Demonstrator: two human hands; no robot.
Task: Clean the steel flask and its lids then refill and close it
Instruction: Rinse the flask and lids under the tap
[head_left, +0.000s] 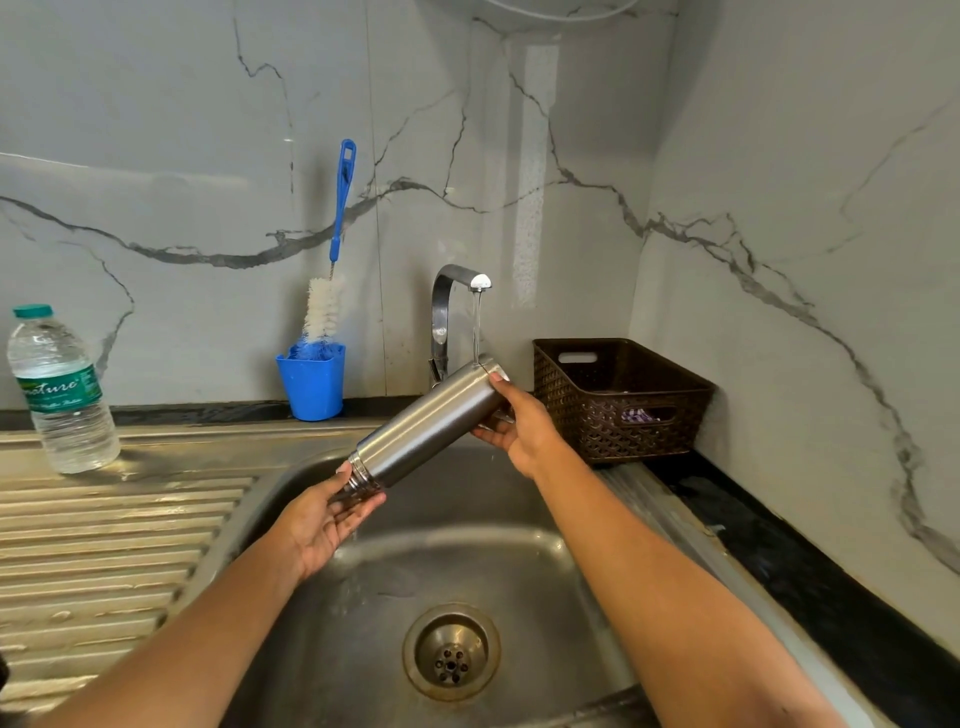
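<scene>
The steel flask (426, 426) is tilted over the sink basin (519, 561), its base up under the tap (452, 301) and its threaded neck pointing down-left. A thin stream of water runs from the tap onto the base end. My right hand (519, 426) grips the base end from the right. My left hand (327, 519) cups the neck end from below, fingers curled lightly round it. Water drips off the flask into the basin. No lid is visible.
A plastic water bottle (62, 395) stands on the ribbed drainboard (104, 545) at left. A blue cup (311, 384) holding a bottle brush (332, 260) sits behind the sink. A brown woven basket (623, 400) stands at right on the black counter. The drain (451, 652) lies near the basin's front.
</scene>
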